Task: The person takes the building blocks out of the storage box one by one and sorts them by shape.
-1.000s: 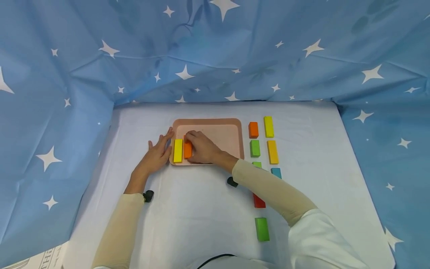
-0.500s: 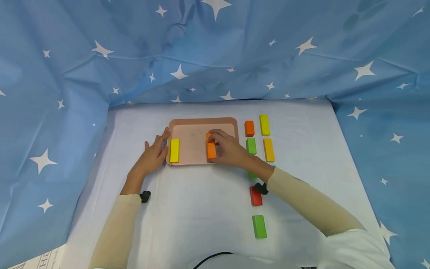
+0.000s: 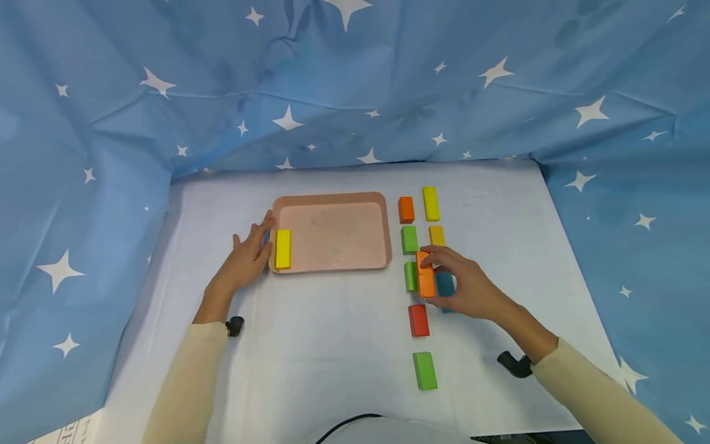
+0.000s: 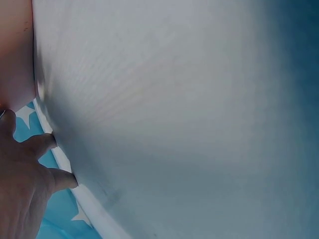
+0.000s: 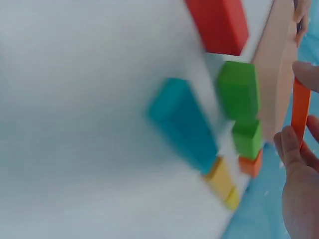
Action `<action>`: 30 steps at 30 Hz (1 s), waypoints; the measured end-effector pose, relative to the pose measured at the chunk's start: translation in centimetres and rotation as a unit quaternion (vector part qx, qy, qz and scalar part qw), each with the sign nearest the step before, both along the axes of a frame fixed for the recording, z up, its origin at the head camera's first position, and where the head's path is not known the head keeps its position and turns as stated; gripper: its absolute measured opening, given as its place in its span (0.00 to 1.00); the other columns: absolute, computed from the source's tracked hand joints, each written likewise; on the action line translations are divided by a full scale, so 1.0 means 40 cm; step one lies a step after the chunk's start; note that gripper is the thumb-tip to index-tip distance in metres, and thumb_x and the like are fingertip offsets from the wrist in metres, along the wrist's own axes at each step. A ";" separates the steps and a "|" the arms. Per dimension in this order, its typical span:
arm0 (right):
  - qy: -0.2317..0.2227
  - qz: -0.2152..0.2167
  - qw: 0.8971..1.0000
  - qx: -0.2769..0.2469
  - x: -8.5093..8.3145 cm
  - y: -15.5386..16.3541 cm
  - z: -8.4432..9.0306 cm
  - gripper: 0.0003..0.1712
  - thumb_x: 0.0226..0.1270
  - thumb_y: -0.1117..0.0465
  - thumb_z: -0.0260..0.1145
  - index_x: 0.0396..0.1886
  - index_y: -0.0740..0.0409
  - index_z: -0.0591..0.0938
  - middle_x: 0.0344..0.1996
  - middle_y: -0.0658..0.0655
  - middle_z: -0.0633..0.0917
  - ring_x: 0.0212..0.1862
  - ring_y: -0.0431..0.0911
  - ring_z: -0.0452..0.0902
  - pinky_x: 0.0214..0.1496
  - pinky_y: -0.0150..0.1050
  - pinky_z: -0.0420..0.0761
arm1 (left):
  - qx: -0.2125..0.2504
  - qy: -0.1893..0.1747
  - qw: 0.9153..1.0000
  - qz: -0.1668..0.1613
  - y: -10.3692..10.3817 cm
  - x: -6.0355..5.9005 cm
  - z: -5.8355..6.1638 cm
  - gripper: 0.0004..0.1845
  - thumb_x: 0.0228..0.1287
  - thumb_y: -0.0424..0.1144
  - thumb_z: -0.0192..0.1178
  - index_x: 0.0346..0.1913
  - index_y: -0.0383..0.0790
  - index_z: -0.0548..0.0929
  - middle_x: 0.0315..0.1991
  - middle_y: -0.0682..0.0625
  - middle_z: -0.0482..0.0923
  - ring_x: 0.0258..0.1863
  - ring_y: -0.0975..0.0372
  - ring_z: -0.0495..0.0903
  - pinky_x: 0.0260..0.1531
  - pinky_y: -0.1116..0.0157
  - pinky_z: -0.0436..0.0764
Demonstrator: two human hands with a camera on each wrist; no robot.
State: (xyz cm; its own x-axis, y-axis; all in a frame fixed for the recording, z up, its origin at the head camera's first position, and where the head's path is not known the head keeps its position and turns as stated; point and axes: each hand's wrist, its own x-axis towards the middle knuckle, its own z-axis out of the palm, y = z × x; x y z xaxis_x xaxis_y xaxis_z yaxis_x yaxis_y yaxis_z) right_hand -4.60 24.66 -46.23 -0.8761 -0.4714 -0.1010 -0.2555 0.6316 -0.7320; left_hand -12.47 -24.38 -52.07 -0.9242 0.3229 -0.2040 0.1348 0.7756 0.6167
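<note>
White table (image 3: pixel 333 345), pink tray (image 3: pixel 333 266), blue starred cloth (image 3: pixel 355 80) walls around

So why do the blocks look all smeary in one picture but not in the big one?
In the head view everything is sharp and evenly lit, even the orange block in the right hand. In the right wrist view the teal block and green block are smeared by blur. The left wrist view is mostly soft white cloth.

No legible text, label or number appears anywhere.
</note>
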 end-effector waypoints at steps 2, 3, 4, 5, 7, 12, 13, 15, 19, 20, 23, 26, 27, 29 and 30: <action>-0.001 -0.006 1.000 0.001 0.036 0.029 -0.008 0.37 0.49 0.65 0.86 0.58 0.48 0.79 0.75 0.55 0.72 0.67 0.53 0.78 0.62 0.53 0.84 | 0.002 -0.002 1.000 0.001 -0.001 0.002 -0.001 0.33 0.86 0.49 0.39 0.86 0.55 0.45 0.86 0.62 0.35 0.83 0.37 0.43 0.74 0.27 0.29; -0.001 -0.007 1.000 -0.001 0.054 0.041 -0.012 0.37 0.48 0.65 0.86 0.58 0.48 0.79 0.75 0.55 0.72 0.68 0.53 0.77 0.62 0.53 0.84 | 0.003 -0.003 1.000 0.002 -0.002 0.003 -0.001 0.33 0.86 0.49 0.40 0.86 0.55 0.45 0.86 0.62 0.35 0.83 0.36 0.43 0.74 0.27 0.29; 0.002 -0.006 1.000 -0.001 0.071 0.052 -0.017 0.38 0.47 0.66 0.87 0.58 0.47 0.79 0.74 0.55 0.73 0.67 0.52 0.77 0.61 0.52 0.84 | 0.004 -0.003 1.000 0.003 -0.002 0.004 -0.002 0.33 0.86 0.49 0.40 0.86 0.55 0.45 0.86 0.62 0.35 0.83 0.36 0.43 0.74 0.27 0.29; 0.006 -0.005 1.000 -0.003 0.088 0.062 -0.023 0.38 0.46 0.66 0.87 0.57 0.47 0.79 0.74 0.55 0.74 0.67 0.52 0.77 0.60 0.51 0.85 | 0.004 -0.004 1.000 0.003 -0.003 0.006 -0.002 0.33 0.86 0.49 0.40 0.86 0.55 0.45 0.86 0.62 0.35 0.83 0.36 0.43 0.74 0.27 0.29; 0.008 -0.003 1.000 -0.008 0.121 0.078 -0.035 0.39 0.44 0.68 0.87 0.57 0.47 0.80 0.73 0.55 0.75 0.68 0.51 0.76 0.59 0.50 0.86 | 0.005 -0.004 1.000 0.004 -0.002 0.007 -0.003 0.33 0.86 0.48 0.40 0.86 0.55 0.46 0.86 0.61 0.36 0.83 0.36 0.43 0.74 0.27 0.29; 0.000 -0.014 1.000 -0.014 0.201 0.099 -0.058 0.42 0.41 0.68 0.88 0.57 0.44 0.80 0.71 0.52 0.76 0.64 0.43 0.78 0.56 0.47 0.88 | 0.003 -0.002 1.000 0.003 0.000 0.008 -0.004 0.33 0.86 0.48 0.41 0.86 0.55 0.45 0.86 0.62 0.35 0.83 0.37 0.43 0.74 0.28 0.29; -0.004 -0.016 1.000 -0.015 0.216 0.100 -0.062 0.42 0.41 0.68 0.88 0.57 0.43 0.80 0.71 0.51 0.76 0.63 0.42 0.78 0.56 0.47 0.88 | 0.003 -0.001 1.000 0.003 0.000 0.007 -0.003 0.33 0.86 0.48 0.41 0.86 0.55 0.45 0.86 0.62 0.35 0.83 0.36 0.43 0.74 0.27 0.29; -0.009 -0.016 1.000 -0.017 0.243 0.102 -0.071 0.42 0.41 0.68 0.88 0.57 0.43 0.80 0.71 0.50 0.77 0.63 0.41 0.78 0.56 0.45 0.88 | 0.003 -0.002 1.000 0.003 0.000 0.008 -0.002 0.33 0.86 0.48 0.40 0.86 0.55 0.45 0.86 0.62 0.35 0.83 0.36 0.43 0.74 0.27 0.29; -0.009 -0.010 1.000 -0.010 0.283 0.102 -0.085 0.42 0.41 0.67 0.89 0.57 0.42 0.80 0.70 0.50 0.77 0.62 0.42 0.79 0.58 0.42 0.87 | 0.004 0.000 1.000 0.004 -0.002 0.007 0.001 0.32 0.86 0.48 0.40 0.86 0.54 0.46 0.86 0.61 0.35 0.83 0.36 0.44 0.74 0.27 0.29; -0.007 -0.011 1.000 -0.004 0.289 0.102 -0.088 0.42 0.40 0.67 0.89 0.56 0.41 0.80 0.71 0.50 0.77 0.62 0.43 0.80 0.59 0.41 0.87 | 0.004 0.001 1.000 0.003 -0.003 0.006 0.001 0.33 0.86 0.48 0.41 0.86 0.54 0.46 0.86 0.61 0.35 0.83 0.36 0.44 0.74 0.27 0.29; 0.002 -0.015 1.000 0.024 0.303 0.104 -0.091 0.42 0.40 0.65 0.89 0.55 0.39 0.80 0.71 0.48 0.77 0.64 0.45 0.79 0.61 0.41 0.85 | 0.002 0.001 1.000 0.002 -0.003 0.002 -0.001 0.33 0.86 0.48 0.40 0.86 0.54 0.45 0.86 0.61 0.35 0.83 0.36 0.44 0.74 0.27 0.29; 0.013 -0.022 0.998 0.052 0.311 0.106 -0.090 0.42 0.39 0.63 0.90 0.55 0.37 0.80 0.71 0.47 0.78 0.67 0.47 0.77 0.63 0.44 0.85 | -0.002 0.001 1.000 -0.002 0.000 -0.002 -0.003 0.33 0.86 0.49 0.39 0.86 0.54 0.44 0.86 0.61 0.35 0.82 0.35 0.44 0.74 0.27 0.30; 0.015 -0.024 0.998 0.058 0.314 0.107 -0.090 0.42 0.39 0.62 0.90 0.56 0.37 0.80 0.70 0.46 0.78 0.68 0.48 0.77 0.63 0.46 0.85 | -0.003 0.001 1.000 -0.002 0.000 -0.003 -0.003 0.33 0.86 0.49 0.39 0.86 0.54 0.44 0.86 0.60 0.35 0.82 0.35 0.44 0.74 0.27 0.30; 0.015 -0.027 0.997 0.066 0.321 0.110 -0.092 0.42 0.39 0.62 0.90 0.56 0.37 0.80 0.70 0.46 0.78 0.68 0.47 0.75 0.63 0.49 0.85 | -0.006 0.000 1.000 -0.004 0.003 -0.004 -0.003 0.33 0.86 0.49 0.38 0.86 0.54 0.44 0.86 0.60 0.35 0.82 0.35 0.44 0.74 0.27 0.30; 0.014 -0.028 0.997 0.069 0.325 0.111 -0.094 0.42 0.39 0.62 0.90 0.56 0.37 0.80 0.70 0.46 0.78 0.69 0.47 0.75 0.62 0.51 0.84 | -0.009 -0.001 1.000 -0.005 0.005 -0.005 -0.002 0.33 0.86 0.49 0.38 0.86 0.54 0.44 0.86 0.60 0.35 0.82 0.34 0.44 0.74 0.26 0.30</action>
